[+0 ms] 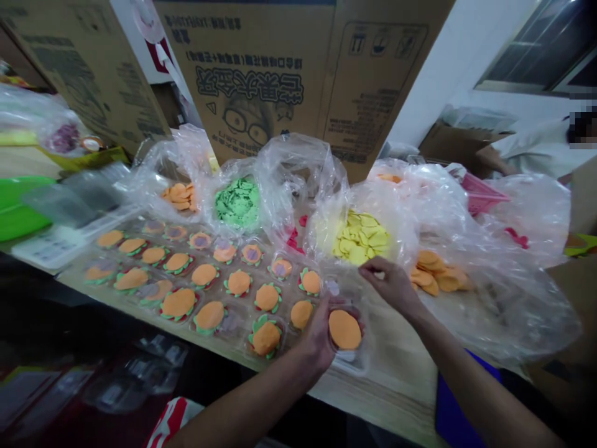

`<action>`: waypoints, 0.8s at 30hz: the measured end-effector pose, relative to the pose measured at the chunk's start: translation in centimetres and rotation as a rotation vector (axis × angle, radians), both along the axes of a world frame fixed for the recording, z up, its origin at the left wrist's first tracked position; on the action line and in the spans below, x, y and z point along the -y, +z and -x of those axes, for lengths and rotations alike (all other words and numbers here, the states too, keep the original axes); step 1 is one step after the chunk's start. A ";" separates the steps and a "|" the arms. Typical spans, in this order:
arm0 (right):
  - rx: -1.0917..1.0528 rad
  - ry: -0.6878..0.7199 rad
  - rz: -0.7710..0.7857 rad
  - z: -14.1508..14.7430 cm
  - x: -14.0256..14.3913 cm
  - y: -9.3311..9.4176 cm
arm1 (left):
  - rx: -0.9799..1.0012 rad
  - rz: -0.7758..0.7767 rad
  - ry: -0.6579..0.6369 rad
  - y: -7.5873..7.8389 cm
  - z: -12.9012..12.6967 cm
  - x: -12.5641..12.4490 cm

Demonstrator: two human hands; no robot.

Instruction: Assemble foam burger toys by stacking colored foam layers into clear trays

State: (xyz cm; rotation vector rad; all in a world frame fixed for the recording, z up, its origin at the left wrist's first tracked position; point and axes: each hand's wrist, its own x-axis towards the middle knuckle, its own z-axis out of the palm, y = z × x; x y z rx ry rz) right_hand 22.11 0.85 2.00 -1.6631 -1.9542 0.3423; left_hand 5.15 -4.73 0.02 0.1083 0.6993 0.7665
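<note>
My left hand (319, 339) grips the left side of a clear plastic container (361, 364) near the front right of the table. Inside that container lies a round orange piece (345, 330), like a burger bun. My right hand (392, 286) is in a pinch at the lower right edge of a clear bag of thin yellow pieces (361, 239); what its fingertips hold, if anything, is too small to make out. To the left stand rows of toy-like burgers (240, 283) in clear trays, with orange tops and green frilly edges.
Behind the trays are open bags of green pieces (237, 202), orange pieces (180, 196) and red pieces (295, 239). More orange discs (436, 274) lie in a bag at right. A tall cardboard box (289, 81) stands behind; a person's white sleeve (532, 146) shows far right.
</note>
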 end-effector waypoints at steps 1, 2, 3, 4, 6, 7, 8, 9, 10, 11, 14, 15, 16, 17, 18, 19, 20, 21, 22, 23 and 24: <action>0.088 -0.064 0.026 -0.6 -2.0 -0.6 | -0.021 0.019 -0.006 0.1 0.4 0.1; 0.132 -0.110 0.040 -1.1 -4.0 -1.3 | -0.044 0.036 -0.013 0.3 0.7 0.3; 0.170 -0.143 0.054 -1.5 -5.6 -2.0 | -0.062 0.048 -0.016 0.5 1.1 0.4; 0.200 -0.166 0.067 -1.7 -7.0 -2.7 | -0.075 0.052 -0.018 0.7 1.4 0.4; 0.232 -0.190 0.076 -1.9 -8.6 -3.7 | -0.083 0.050 -0.012 0.9 1.9 0.3; 0.242 -0.199 0.073 -1.9 -8.8 -4.0 | -0.085 0.048 -0.009 0.9 2.1 0.1; 0.245 -0.205 0.065 -1.9 -8.8 -4.0 | -0.088 0.047 -0.005 1.0 2.2 -0.1; 0.240 -0.209 0.051 -1.8 -8.5 -3.9 | -0.095 0.047 0.000 0.9 2.4 -0.3; 0.228 -0.210 0.036 -1.7 -8.1 -3.6 | -0.099 0.048 0.002 0.9 2.5 -0.6; 0.210 -0.210 0.023 -1.7 -7.6 -3.1 | -0.095 0.046 0.004 0.8 2.5 -0.8; 0.083 -0.193 0.014 -1.1 -5.4 -0.6 | -0.047 0.025 0.025 0.6 2.4 -1.4; -0.030 -0.165 0.027 -0.7 -4.4 0.4 | -0.022 0.019 0.034 0.5 2.3 -1.5; -0.170 -0.123 0.053 -0.2 -3.4 1.5 | 0.006 0.008 0.044 0.4 2.2 -1.6; -0.317 -0.068 0.096 0.5 -2.3 2.5 | 0.033 -0.012 0.055 0.4 2.0 -1.7; -0.447 -0.006 0.155 1.4 -1.1 3.3 | 0.062 -0.034 0.065 0.3 1.9 -1.7; -0.521 0.056 0.226 2.4 0.1 4.0 | 0.087 -0.049 0.078 0.3 1.8 -1.7; -0.522 0.112 0.284 3.4 1.2 4.4 | 0.101 -0.055 0.094 0.3 1.8 -1.7; -0.462 0.159 0.307 4.4 2.3 4.6 | 0.105 -0.050 0.112 0.2 1.7 -1.6; -0.355 0.195 0.284 5.4 3.3 4.5 | 0.106 -0.042 0.130 0.2 1.7 -1.5; -0.220 0.224 0.213 6.2 4.1 4.3 | 0.113 -0.034 0.141 0.2 1.8 -1.4; -0.072 0.247 0.113 6.9 4.8 3.9 | 0.126 -0.032 0.147 0.3 1.9 -1.2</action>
